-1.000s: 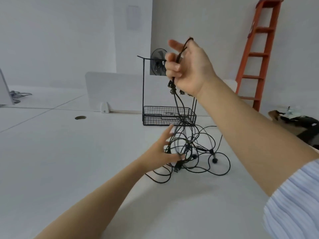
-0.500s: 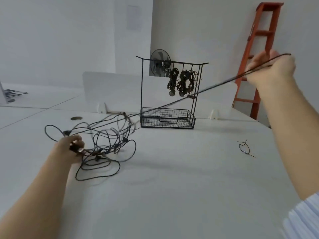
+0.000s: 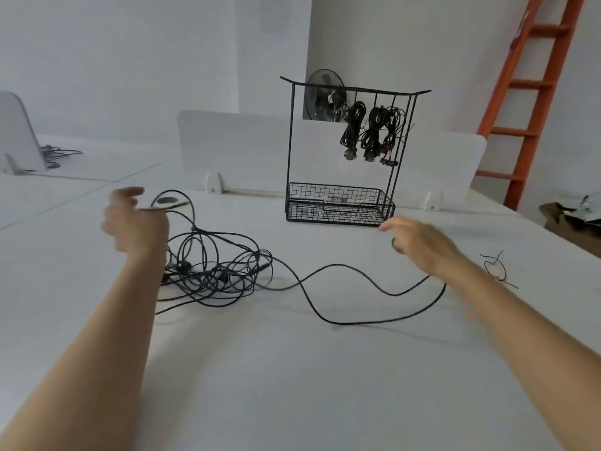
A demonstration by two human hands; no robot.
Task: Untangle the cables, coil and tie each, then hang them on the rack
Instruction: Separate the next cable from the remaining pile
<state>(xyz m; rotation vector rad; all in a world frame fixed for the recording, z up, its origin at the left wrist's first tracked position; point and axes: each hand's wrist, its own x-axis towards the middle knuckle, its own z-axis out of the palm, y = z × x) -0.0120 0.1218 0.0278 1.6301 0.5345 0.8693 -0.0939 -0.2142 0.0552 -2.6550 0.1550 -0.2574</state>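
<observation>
A tangle of black cables (image 3: 214,268) lies on the white table (image 3: 292,385) at centre left. My left hand (image 3: 133,222), blurred, hovers over the tangle's left side and pinches a raised loop of it. One cable (image 3: 344,323) trails out of the tangle in slack curves to the right and disappears under my right wrist. My right hand (image 3: 419,245) is low over the table, fingers loosely curled, with a dark bit of that cable showing in its palm. The black wire rack (image 3: 354,91) stands behind, with three coiled cables (image 3: 374,131) hanging on it.
The rack's mesh basket (image 3: 338,205) sits at its foot. Wire ties (image 3: 494,268) lie right of my right hand. White divider panels (image 3: 234,151) line the table's far edge. A grommet hole (image 3: 167,200), a fan (image 3: 325,99), an orange ladder (image 3: 533,92) and a box (image 3: 572,219) are around.
My right hand, which had pulled one cable taut up to the right, has dropped to the table and the cable now lies slack. The tangle moved left with my left hand, then settled.
</observation>
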